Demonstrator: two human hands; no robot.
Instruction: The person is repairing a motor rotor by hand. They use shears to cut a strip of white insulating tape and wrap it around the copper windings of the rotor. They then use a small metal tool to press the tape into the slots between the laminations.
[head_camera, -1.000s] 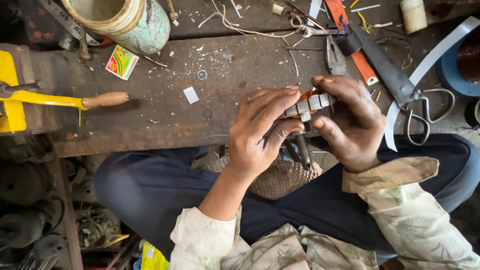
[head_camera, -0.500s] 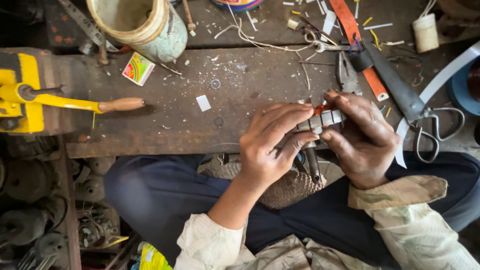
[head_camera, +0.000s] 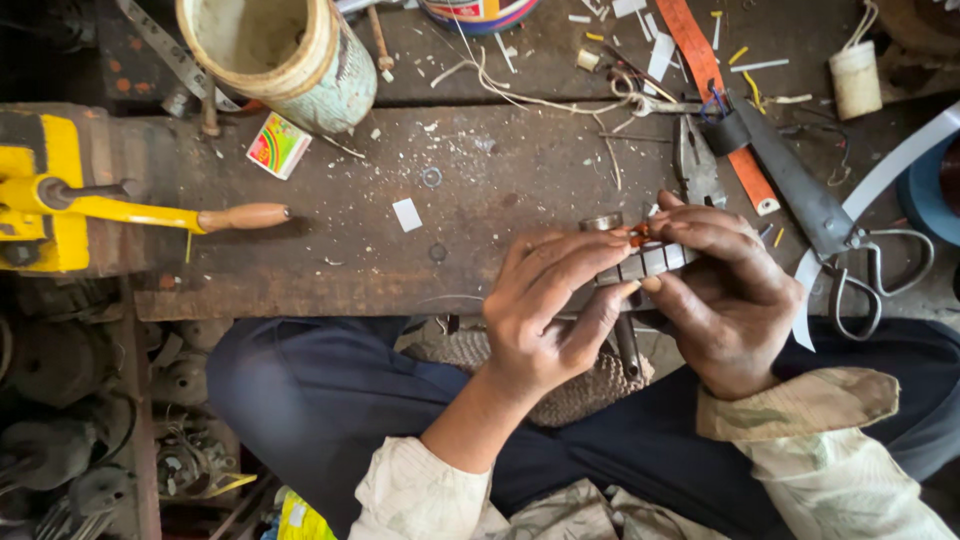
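Head view, tin can (head_camera: 290, 55) empty, hands (head_camera: 545, 310) gripping slotted core (head_camera: 648, 262)

Both hands (head_camera: 640, 300) pinch what looks like a slotted metal part (head_camera: 648, 262) above the workbench (head_camera: 400, 260).

A grey slotted core (head_camera: 650, 262), wound with copper-orange wire (head_camera: 638, 237), is gripped by both hands; near the bench's left edge a yellow vise (head_camera: 40, 190) with a tan wooden handle (head_camera: 243, 216) is seen; a cream tub (head_camera: 285, 55) is set at the far edge, a rainbow-striped box (head_camera: 277, 145) beside it; a white scrap (head_camera: 407, 214) lies mid-bench; an orange strip (head_camera: 715, 85) crosses the rusty brown bench (head_camera: 330, 265); dark navy trousers (head_camera: 300, 390) are worn.
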